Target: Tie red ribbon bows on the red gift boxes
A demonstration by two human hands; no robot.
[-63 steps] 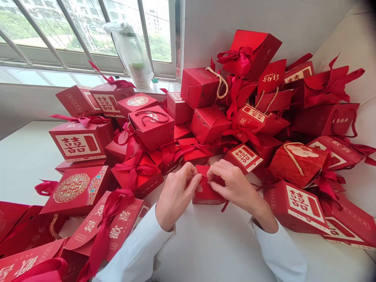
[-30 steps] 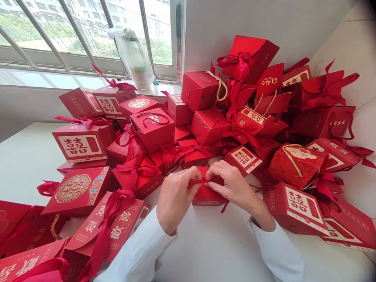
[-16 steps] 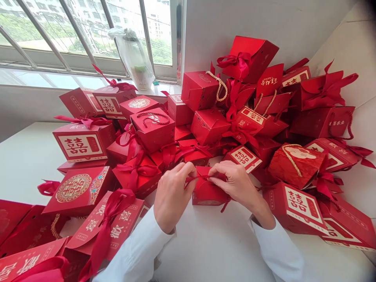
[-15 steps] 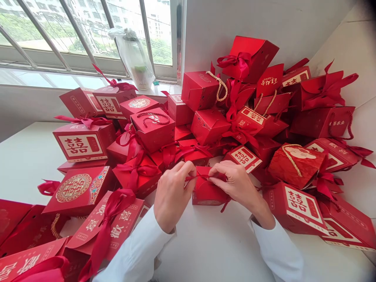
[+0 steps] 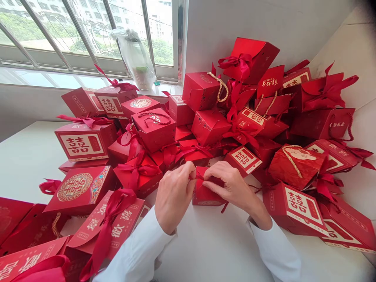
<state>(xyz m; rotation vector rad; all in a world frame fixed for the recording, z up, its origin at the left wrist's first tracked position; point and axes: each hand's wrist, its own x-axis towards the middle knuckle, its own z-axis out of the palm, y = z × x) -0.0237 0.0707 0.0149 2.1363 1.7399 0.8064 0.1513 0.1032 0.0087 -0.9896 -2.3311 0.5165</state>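
Between my hands a small red gift box (image 5: 207, 194) stands on the white table. My left hand (image 5: 176, 196) is closed at its upper left, thumb and fingertips pinching a thin red strand over the lid. From the right, my right hand (image 5: 229, 184) pinches the same strand close to the left fingertips. It looks like a cord, though the fingers hide most of it. A dark red cord end (image 5: 225, 206) hangs by the box's lower right corner. Part of the lid is covered by my right hand.
Many red gift boxes with ribbons and cord handles are heaped behind and to both sides. A box with a white label (image 5: 243, 158) sits close behind my right hand. On the window sill (image 5: 166, 90) stands a cup in a plastic bag (image 5: 136, 58). A wall (image 5: 249, 19) rises behind.
My right hand has moved slightly left, bringing its fingertips closer to my left hand. The left hand stays nearly where it was, and the box has barely moved.
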